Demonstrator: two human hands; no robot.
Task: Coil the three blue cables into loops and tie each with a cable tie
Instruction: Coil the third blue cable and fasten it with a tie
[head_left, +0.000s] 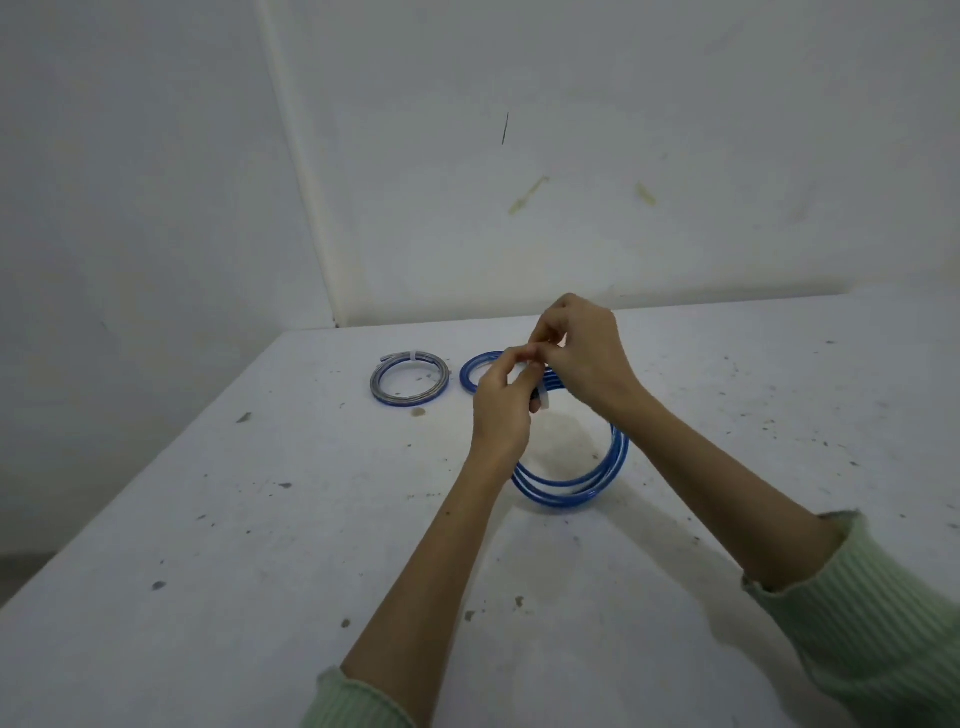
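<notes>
Coil (571, 478) of blue cable stands on edge on the table (260, 519), its top hidden behind your hands. Your left hand (501, 400) grips that top; your right hand (582, 353) pinches a white cable tie (545, 397) there, mostly covered. Beyond, two coils lie flat: a tied one (410, 378) and another (475, 371), half hidden.

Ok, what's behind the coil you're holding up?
A second blue coil lies flat on the table behind the held coil. Both hands cover its right half, so any tie there is hidden.
</notes>
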